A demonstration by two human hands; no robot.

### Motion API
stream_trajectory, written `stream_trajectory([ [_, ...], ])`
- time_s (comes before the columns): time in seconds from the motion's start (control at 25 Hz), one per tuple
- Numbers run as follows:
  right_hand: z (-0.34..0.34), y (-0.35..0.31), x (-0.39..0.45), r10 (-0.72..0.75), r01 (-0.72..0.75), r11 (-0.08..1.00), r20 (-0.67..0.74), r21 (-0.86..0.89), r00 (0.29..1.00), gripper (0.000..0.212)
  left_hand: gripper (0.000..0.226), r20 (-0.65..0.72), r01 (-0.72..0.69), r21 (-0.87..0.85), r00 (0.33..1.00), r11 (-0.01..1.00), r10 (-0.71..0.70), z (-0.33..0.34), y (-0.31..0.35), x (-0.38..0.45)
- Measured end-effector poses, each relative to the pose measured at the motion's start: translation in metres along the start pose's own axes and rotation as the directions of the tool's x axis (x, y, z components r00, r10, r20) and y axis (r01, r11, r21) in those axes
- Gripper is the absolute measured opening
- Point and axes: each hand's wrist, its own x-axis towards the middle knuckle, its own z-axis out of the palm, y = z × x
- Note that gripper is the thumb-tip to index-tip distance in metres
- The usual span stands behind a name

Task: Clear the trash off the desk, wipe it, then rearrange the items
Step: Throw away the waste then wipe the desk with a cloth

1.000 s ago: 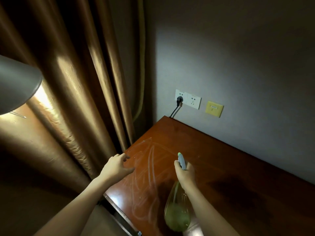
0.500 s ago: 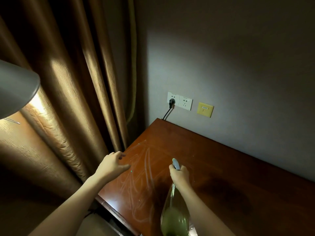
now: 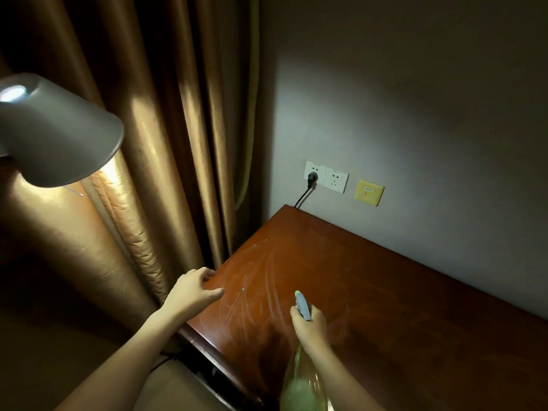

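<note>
The right hand (image 3: 308, 324) grips a spray bottle (image 3: 304, 384) by its neck, fingers curled round the trigger head, nozzle aimed toward twelve o'clock over the desk (image 3: 400, 307). The bottle hangs above the desk's front edge. The left hand (image 3: 192, 292) hovers at nine o'clock from it by the desk's left edge, fingers loosely curled, holding nothing. Pale streaks (image 3: 261, 289) smear the wood between the hands. A lamp (image 3: 59, 134) glows at far left.
</note>
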Motion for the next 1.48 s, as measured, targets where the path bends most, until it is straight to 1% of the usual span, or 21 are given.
stream_trajectory([
  [0.08, 0.011, 0.000, -0.016, -0.045, 0.048, 0.998, -0.078, 0.037, 0.996, 0.033, 0.050, 0.016, 0.007, -0.007, 1.000, 1.000, -0.007, -0.002, -0.010, -0.010],
  [0.12, 0.017, 0.000, -0.023, -0.085, 0.087, 0.996, -0.086, 0.016, 0.993, 0.036, 0.050, 0.024, 0.011, -0.007, 1.000, 1.000, -0.011, -0.004, -0.015, -0.015],
  [0.2, 0.030, 0.003, -0.035, -0.144, 0.142, 0.988, -0.033, -0.055, 0.989, 0.038, 0.050, 0.030, 0.017, -0.007, 0.999, 1.000, -0.017, -0.010, -0.025, -0.021],
  [0.28, 0.038, 0.008, -0.044, -0.128, 0.130, 0.988, 0.032, -0.085, 0.991, 0.034, 0.050, 0.026, 0.021, -0.009, 0.999, 1.000, -0.020, -0.016, -0.035, -0.027],
  [0.36, 0.042, 0.014, -0.052, -0.103, 0.108, 0.993, 0.082, -0.057, 0.991, 0.028, 0.050, 0.017, 0.022, -0.013, 1.000, 1.000, -0.022, -0.020, -0.042, -0.032],
  [0.48, 0.049, 0.016, -0.066, -0.118, 0.116, 0.992, 0.064, 0.040, 0.991, 0.027, 0.051, 0.031, 0.017, -0.025, 0.999, 1.000, -0.017, -0.020, -0.049, -0.040],
  [0.52, 0.051, 0.016, -0.070, -0.135, 0.133, 0.990, 0.040, 0.039, 0.990, 0.028, 0.051, 0.042, 0.013, -0.028, 0.999, 1.000, -0.011, -0.020, -0.050, -0.044],
  [0.6, 0.058, 0.019, -0.078, -0.156, 0.156, 0.988, 0.030, -0.016, 0.987, 0.031, 0.051, 0.060, 0.004, -0.029, 0.998, 1.000, -0.002, -0.020, -0.055, -0.049],
  [0.76, 0.068, 0.034, -0.085, -0.127, 0.128, 0.992, 0.109, 0.000, 0.986, 0.030, 0.051, 0.061, 0.032, 0.003, 0.998, 0.999, -0.032, -0.029, -0.070, -0.058],
  [0.88, 0.075, 0.040, -0.090, -0.144, 0.140, 0.990, 0.178, 0.032, 0.973, 0.020, 0.050, 0.063, 0.077, -0.007, 0.995, 0.997, -0.077, -0.035, -0.084, -0.067],
  [0.92, 0.079, 0.041, -0.093, -0.149, 0.148, 0.989, 0.196, 0.020, 0.969, 0.018, 0.050, 0.066, 0.088, -0.013, 0.994, 0.996, -0.087, -0.035, -0.086, -0.069],
  [1.0, 0.086, 0.045, -0.098, -0.155, 0.174, 0.981, 0.196, -0.084, 0.968, 0.025, 0.050, 0.067, 0.094, -0.018, 0.993, 0.995, -0.092, -0.035, -0.089, -0.072],
  [1.08, 0.087, 0.052, -0.101, -0.168, 0.202, 0.949, 0.157, -0.241, 0.973, 0.031, 0.050, 0.073, 0.095, -0.022, 0.993, 0.995, -0.093, -0.033, -0.088, -0.072],
  [1.16, 0.081, 0.060, -0.101, -0.155, 0.186, 0.939, 0.128, -0.288, 0.980, 0.030, 0.051, 0.079, 0.092, -0.023, 0.993, 0.996, -0.090, -0.031, -0.087, -0.069],
  [1.24, 0.069, 0.068, -0.100, -0.101, 0.128, 0.956, 0.110, -0.264, 0.989, 0.028, 0.051, 0.096, 0.082, -0.010, 0.992, 0.997, -0.080, -0.027, -0.081, -0.064],
  [1.28, 0.063, 0.073, -0.101, -0.072, 0.088, 0.973, 0.084, -0.214, 0.994, 0.028, 0.051, 0.109, 0.073, -0.005, 0.991, 0.997, -0.072, -0.024, -0.076, -0.061],
  [1.4, 0.048, 0.088, -0.107, 0.032, -0.029, 0.998, -0.052, 0.048, 0.998, 0.021, 0.051, 0.144, 0.035, -0.012, 0.989, 0.999, -0.033, -0.012, -0.056, -0.053],
  [1.48, 0.043, 0.096, -0.113, 0.046, -0.034, 0.994, -0.111, 0.104, 0.993, 0.021, 0.051, 0.172, -0.005, -0.012, 0.985, 1.000, 0.007, 0.001, -0.043, -0.049],
])
